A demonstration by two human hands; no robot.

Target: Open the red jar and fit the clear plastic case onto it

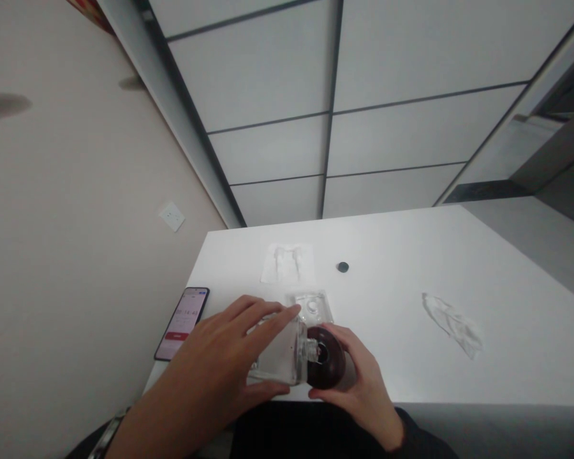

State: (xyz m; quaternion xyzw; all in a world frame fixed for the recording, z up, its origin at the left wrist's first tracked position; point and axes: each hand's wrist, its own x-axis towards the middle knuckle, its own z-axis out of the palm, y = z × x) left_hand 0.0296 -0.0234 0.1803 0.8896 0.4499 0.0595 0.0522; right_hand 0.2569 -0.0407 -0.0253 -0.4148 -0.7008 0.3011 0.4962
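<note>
My left hand (242, 344) is wrapped around a clear, square-sided glass bottle (283, 357), which lies tilted on its side with its threaded neck pointing right. The fingers of my right hand (361, 376) curl around a dark reddish-brown round bottle (333, 366). The neck of the glass bottle is at the opening of the brown one; whether liquid is passing between them I cannot tell. Just beyond both hands lies a clear plastic piece (313, 307) with a round shape in it. My palm covers part of the glass bottle.
A phone (182, 322) showing a timer lies at the white table's (392, 248) left edge. Farther back are a white sheet (287, 264) with two pale small items and a dark round cap (343, 267). A crumpled white tissue-like piece (452, 324) lies to the right.
</note>
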